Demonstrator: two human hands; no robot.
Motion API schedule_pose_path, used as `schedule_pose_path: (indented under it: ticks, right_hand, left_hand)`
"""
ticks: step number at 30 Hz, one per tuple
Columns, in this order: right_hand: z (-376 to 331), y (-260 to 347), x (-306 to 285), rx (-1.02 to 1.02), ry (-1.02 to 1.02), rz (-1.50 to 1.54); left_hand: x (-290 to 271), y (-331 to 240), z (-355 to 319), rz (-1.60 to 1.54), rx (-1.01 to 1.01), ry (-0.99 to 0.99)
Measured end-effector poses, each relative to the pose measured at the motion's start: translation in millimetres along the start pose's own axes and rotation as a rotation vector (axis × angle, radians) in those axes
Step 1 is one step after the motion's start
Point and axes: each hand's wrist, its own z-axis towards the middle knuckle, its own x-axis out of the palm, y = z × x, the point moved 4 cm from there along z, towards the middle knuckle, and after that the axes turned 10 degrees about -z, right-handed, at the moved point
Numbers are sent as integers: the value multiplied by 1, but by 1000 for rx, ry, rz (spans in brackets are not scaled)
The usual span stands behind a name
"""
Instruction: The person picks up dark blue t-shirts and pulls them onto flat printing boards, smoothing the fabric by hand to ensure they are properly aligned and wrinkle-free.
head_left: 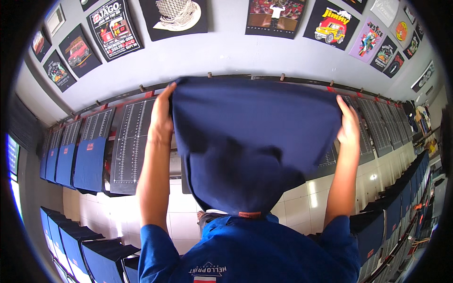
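A navy T-shirt (255, 122) is stretched wide between my two raised hands, its lower part hanging toward my chest in loose, blurred folds. My left hand (162, 113) pinches its far left corner, and my right hand (348, 122) grips the far right edge. A small orange-red label (249, 214) shows near the bottom of the cloth. Behind and below the shirt runs a row of dark printing boards, mostly hidden by it. Just left of my left forearm lies a bare board (131, 141) with white ruler marks.
Navy shirts (89, 162) cover the boards farther left; more bare boards (373, 122) continue to the right. A dark rail (264, 78) with pegs runs along the wall. Shirt-covered boards (104, 254) stand in rows at lower left and lower right (370, 233). Printed panels hang above.
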Motion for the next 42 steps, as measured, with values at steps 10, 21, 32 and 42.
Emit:
schedule_pose_path:
  ticks: [10, 21, 32, 42]
  right_hand:
    - [54, 78, -11, -71, 130, 108]
    - [-41, -130, -86, 393, 118, -51]
    - [-122, -326, -162, 507, -14, -355]
    - [-144, -325, -174, 363, -15, -550]
  left_hand:
    - [96, -73, 4, 132, 404, 86]
    - [-85, 72, -114, 740, 228, -92]
    - [-278, 198, -151, 1040, 126, -323]
    - [-295, 199, -175, 1141, 165, -384]
